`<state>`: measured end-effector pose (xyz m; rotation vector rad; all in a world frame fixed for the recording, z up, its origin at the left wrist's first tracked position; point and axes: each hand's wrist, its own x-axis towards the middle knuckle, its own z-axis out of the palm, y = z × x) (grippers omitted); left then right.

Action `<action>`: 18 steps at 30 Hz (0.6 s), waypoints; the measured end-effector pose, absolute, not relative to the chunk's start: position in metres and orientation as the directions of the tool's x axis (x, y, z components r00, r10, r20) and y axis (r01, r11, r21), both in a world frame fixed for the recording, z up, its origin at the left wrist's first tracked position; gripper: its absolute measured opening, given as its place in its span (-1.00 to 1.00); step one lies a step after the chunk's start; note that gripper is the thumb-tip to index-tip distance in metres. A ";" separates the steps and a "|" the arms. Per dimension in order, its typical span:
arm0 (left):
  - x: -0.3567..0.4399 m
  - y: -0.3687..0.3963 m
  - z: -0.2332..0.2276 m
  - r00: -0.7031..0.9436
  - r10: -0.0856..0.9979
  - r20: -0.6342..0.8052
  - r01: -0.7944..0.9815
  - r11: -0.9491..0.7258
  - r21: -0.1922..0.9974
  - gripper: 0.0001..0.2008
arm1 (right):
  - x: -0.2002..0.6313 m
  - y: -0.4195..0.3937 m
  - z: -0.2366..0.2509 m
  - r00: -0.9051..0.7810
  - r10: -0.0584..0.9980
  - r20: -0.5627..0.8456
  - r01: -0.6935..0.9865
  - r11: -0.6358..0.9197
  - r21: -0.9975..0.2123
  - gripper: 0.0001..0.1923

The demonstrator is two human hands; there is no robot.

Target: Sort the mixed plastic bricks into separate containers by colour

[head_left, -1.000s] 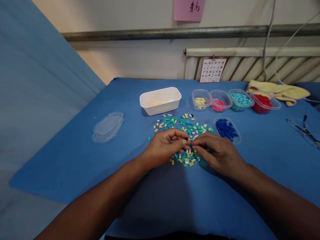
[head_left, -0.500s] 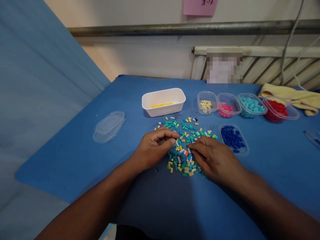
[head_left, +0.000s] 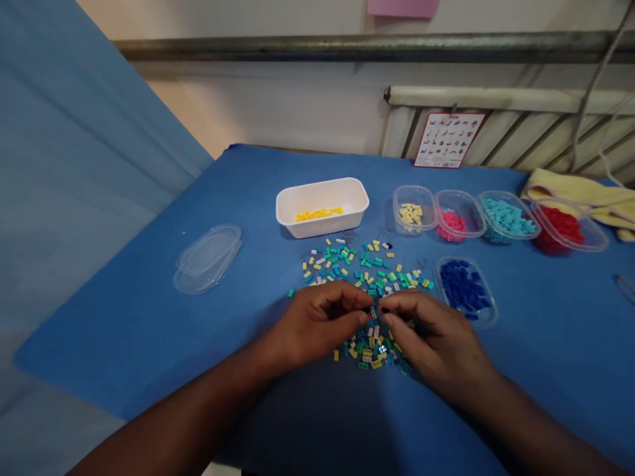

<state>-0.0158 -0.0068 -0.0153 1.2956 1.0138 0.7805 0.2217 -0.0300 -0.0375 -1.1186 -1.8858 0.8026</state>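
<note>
While both hands sit over the near edge of the mixed brick pile (head_left: 364,291) on the table (head_left: 149,317), left hand (head_left: 317,324) and right hand (head_left: 431,337) have closed back together since half a second ago. Fingers pinched tip to tip; held piece too small to identify. White tub (head_left: 322,206) at 12 o'clock, dark-blue brick tray (head_left: 464,287) at 2 o'clock.

Bare cloth (head_left: 149,344) left of bricks (head_left: 367,264)

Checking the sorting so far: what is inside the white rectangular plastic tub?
A small row of yellow bricks lies on the floor of the white rectangular plastic tub. Its near wall hides the front strip of the floor.
</note>
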 end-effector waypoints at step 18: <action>-0.012 -0.018 -0.015 0.431 0.902 0.013 0.143 -0.083 0.986 -0.87 | 0.217 -0.036 -0.050 -0.244 0.928 0.281 0.313 0.349 -0.883 -0.92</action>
